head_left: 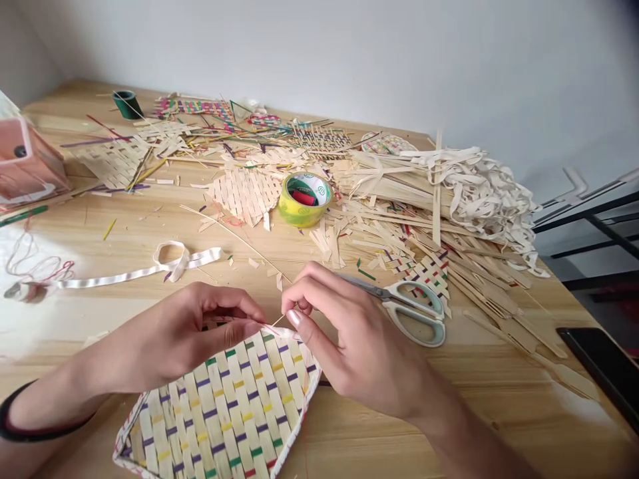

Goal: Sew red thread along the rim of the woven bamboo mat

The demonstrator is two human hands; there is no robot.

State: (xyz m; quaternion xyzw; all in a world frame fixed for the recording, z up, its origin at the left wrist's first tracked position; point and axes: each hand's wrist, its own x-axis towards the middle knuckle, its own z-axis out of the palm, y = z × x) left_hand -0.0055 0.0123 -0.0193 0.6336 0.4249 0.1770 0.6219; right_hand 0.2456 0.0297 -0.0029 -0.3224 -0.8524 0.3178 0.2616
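Note:
A woven bamboo mat (234, 406), pale strips crossed with purple, yellow and green ones, lies tilted in front of me. White binding with red stitching runs round its rim. My left hand (194, 332) pinches the mat's upper edge between thumb and fingers. By the mat's top corner, my right hand (344, 332) is closed, thumb against fingertips, on a thin pale strand (279, 320) that reaches the bound edge. Whether this strand is thread or a bamboo sliver is unclear. A long thin bamboo sliver (234, 234) slants down toward the right fingers.
Scissors (414, 309) lie just beyond my right hand. A tape roll (305, 199), woven scraps (244, 193) and loose strips spread behind. White ribbon (144, 269) is at left, a ribbon heap (492, 193) and a black phone-like object (599, 366) at right, an orange box (30, 159) far left.

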